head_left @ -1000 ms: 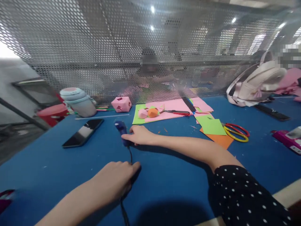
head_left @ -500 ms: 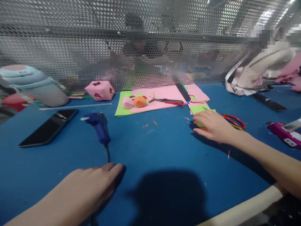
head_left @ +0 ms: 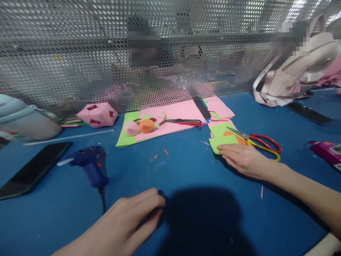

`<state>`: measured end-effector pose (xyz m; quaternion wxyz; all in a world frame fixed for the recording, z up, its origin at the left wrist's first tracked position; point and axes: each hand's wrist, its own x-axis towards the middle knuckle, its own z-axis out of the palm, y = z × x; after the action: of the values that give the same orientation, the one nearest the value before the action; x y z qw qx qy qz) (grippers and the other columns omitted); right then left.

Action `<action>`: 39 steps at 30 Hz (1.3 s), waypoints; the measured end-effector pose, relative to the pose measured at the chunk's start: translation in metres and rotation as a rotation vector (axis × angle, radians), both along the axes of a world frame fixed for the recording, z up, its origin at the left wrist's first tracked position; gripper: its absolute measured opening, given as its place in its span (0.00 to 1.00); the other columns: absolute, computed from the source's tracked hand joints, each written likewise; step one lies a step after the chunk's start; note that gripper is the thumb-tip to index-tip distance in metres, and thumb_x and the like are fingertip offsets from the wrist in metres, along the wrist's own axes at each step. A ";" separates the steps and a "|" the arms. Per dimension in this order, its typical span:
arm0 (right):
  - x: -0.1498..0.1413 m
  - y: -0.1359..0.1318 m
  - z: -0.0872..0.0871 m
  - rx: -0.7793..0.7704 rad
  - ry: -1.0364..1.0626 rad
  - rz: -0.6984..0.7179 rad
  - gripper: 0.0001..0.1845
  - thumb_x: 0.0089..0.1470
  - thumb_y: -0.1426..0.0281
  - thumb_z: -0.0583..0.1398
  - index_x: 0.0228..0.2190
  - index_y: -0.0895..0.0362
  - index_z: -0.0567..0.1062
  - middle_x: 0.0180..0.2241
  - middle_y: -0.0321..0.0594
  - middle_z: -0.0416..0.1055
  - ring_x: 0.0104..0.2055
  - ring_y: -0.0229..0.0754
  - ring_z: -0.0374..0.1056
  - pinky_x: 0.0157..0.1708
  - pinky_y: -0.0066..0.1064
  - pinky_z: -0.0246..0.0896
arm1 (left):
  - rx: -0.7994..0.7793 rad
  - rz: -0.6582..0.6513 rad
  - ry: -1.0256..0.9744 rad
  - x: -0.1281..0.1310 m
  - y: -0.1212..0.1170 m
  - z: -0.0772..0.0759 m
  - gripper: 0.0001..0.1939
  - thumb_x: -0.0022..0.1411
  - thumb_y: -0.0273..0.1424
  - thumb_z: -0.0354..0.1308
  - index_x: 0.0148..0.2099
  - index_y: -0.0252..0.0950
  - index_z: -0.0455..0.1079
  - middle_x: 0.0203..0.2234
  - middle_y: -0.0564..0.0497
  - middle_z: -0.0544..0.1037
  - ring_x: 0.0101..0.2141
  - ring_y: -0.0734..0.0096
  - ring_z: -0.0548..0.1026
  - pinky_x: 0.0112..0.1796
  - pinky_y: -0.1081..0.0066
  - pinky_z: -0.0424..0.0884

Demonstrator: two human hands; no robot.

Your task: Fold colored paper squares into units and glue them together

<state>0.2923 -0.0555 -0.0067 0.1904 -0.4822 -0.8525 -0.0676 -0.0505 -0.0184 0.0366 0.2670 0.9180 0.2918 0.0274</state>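
Observation:
My right hand [head_left: 246,160] is at the right of the blue table, its fingers together on the edge of a light green piece of paper [head_left: 214,145]. Part of that paper is hidden under the fingers. Just beyond the hand, scissors [head_left: 263,143] with one red and one yellow handle lie across green and orange paper scraps [head_left: 241,139]. My left hand [head_left: 133,218] is near the front, loosely curled, with a gap between thumb and fingers and nothing visible in it. Left of it stands a blue glue gun [head_left: 93,170] with a pale nozzle.
Folded pink and orange paper shapes [head_left: 147,126] and a utility knife [head_left: 183,122] lie on pink and green sheets [head_left: 173,110]. A pink paper polyhedron [head_left: 97,114], a phone [head_left: 34,167], a bottle [head_left: 34,122], a backpack [head_left: 295,73] and a perforated metal screen [head_left: 80,71] surround the workspace.
My right hand has come down onto the green paper, uncovering the scissors and orange scrap. My left hand has moved right, away from the glue gun's cord. The view has shifted.

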 end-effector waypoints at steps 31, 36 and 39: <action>-0.106 0.054 -0.003 -0.813 1.076 -0.136 0.14 0.49 0.59 0.61 0.34 0.56 0.76 0.30 0.38 0.75 0.31 0.40 0.70 0.29 0.29 0.64 | -0.511 0.586 -0.547 0.034 0.033 -0.030 0.14 0.60 0.39 0.52 0.45 0.37 0.69 0.35 0.51 0.77 0.36 0.67 0.73 0.36 0.73 0.67; -0.105 0.047 0.001 -0.813 1.144 -0.130 0.20 0.54 0.54 0.56 0.26 0.57 0.76 0.26 0.36 0.73 0.27 0.37 0.67 0.26 0.28 0.59 | -0.443 0.598 -0.554 0.034 0.034 -0.032 0.16 0.61 0.41 0.50 0.40 0.36 0.72 0.34 0.50 0.77 0.37 0.66 0.72 0.37 0.71 0.66; -0.103 0.047 0.001 -0.805 1.212 -0.120 0.20 0.54 0.55 0.56 0.25 0.57 0.75 0.26 0.35 0.73 0.28 0.37 0.67 0.27 0.27 0.60 | -0.510 0.652 -0.622 0.033 0.036 -0.037 0.15 0.60 0.42 0.53 0.35 0.35 0.71 0.27 0.52 0.74 0.29 0.71 0.70 0.30 0.74 0.65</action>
<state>0.1896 -0.0089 -0.0053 0.4328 -0.5136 -0.5282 0.5195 -0.0173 0.0177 -0.0006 0.5341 0.6334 0.4670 0.3089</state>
